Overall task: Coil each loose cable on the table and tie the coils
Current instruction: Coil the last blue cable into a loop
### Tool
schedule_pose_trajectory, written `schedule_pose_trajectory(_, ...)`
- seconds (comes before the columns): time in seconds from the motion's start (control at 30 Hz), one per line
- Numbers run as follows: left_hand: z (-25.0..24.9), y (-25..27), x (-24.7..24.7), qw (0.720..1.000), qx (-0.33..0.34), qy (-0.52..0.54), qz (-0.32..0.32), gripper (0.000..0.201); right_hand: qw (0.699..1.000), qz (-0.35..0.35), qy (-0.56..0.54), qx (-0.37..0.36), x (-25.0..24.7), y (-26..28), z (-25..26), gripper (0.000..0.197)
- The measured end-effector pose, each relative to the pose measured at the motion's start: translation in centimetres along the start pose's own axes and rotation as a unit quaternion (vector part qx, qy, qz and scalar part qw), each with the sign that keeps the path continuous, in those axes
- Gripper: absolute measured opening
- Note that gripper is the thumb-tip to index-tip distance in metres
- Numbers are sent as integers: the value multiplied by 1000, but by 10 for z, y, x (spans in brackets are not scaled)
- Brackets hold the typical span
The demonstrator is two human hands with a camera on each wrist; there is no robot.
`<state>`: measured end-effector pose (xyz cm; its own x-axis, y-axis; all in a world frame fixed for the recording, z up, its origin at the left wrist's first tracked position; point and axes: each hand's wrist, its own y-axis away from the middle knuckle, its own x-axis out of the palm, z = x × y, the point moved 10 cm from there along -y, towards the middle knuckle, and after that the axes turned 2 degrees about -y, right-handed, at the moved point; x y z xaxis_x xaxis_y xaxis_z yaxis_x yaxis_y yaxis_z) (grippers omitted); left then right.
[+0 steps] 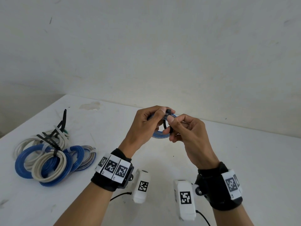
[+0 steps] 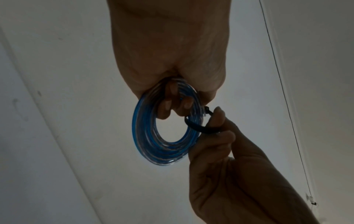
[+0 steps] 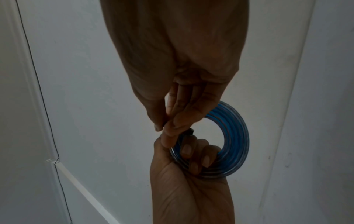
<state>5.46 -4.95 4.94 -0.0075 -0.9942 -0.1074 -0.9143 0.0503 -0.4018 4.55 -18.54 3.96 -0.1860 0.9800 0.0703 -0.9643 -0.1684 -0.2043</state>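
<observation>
Both hands work above the table (image 1: 244, 160) — left hand (image 1: 143, 126) grips the blue coil (image 2: 153, 145) (fingers curled through it), right hand (image 1: 189, 134) pinches the black tie (image 2: 197, 128).

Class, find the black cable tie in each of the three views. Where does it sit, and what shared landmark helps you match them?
Head: black cable tie at centre, between both hands.
Left wrist: right of centre, looped round the coil's right edge.
Right wrist: mostly hidden; a dark tip at centre.
Landmark: the blue cable coil.
</observation>
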Motion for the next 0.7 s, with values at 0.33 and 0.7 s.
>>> schedule_pose_trajectory(0.33,-7,2,6,997,55,-54,6,28,999,-35,-31,-12,-8,0,0,27)
schedule_pose_trajectory(0.7,4,4,25,992,47,-94,64,26,997,-76,6,-28,-30,-4,-1,14)
